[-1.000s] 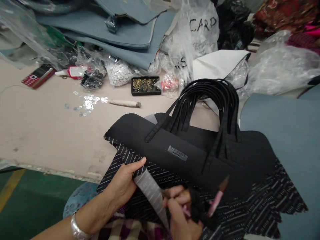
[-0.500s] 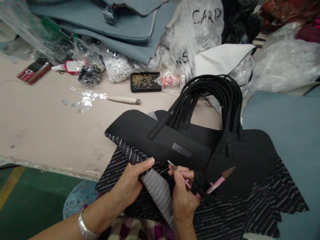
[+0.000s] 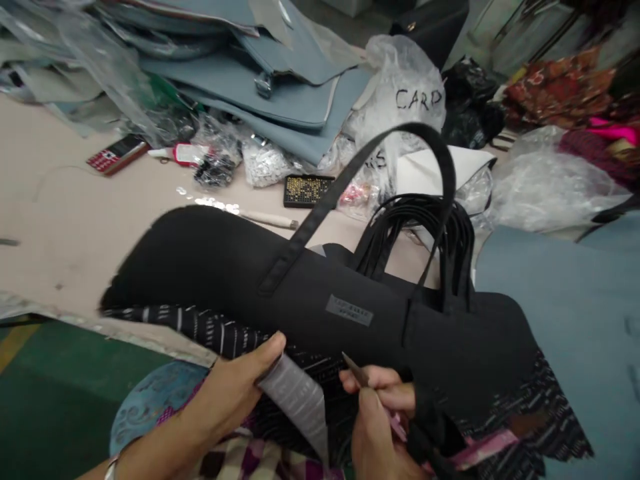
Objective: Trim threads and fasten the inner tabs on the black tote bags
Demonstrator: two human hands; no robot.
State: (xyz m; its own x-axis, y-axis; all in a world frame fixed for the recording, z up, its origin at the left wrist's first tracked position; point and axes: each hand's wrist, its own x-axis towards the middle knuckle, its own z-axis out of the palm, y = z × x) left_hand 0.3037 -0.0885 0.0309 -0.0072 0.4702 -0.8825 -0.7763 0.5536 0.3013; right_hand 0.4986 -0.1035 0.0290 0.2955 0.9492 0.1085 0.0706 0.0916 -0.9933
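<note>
A black bag panel point(image 3: 215, 260) with a strap handle and a small label point(image 3: 349, 311) lies over a stack of similar panels. Its patterned lining point(image 3: 210, 330) hangs along the lower edge. My left hand point(image 3: 250, 373) is closed on the bag panel's lining edge, thumb on top, beside a grey printed flap point(image 3: 297, 393). In my right hand point(image 3: 383, 413), closed, are pink-handled scissors point(image 3: 480, 450), with a pointed blade tip showing between thumb and fingers, close to the panel's lower edge.
Behind the panels are more black handles point(image 3: 463, 247), a black tray of gold studs point(image 3: 307, 191), a white marker-like stick point(image 3: 270, 219), a red phone point(image 3: 117, 155) and plastic bags point(image 3: 405, 80). Blue-grey material point(image 3: 565, 280) lies at right; grey-blue bags point(image 3: 295, 100) are piled at the back.
The top panel has shifted left and spread out, its handle now standing apart from the other handles. Both hands keep their holds. The camera view has also shifted.
</note>
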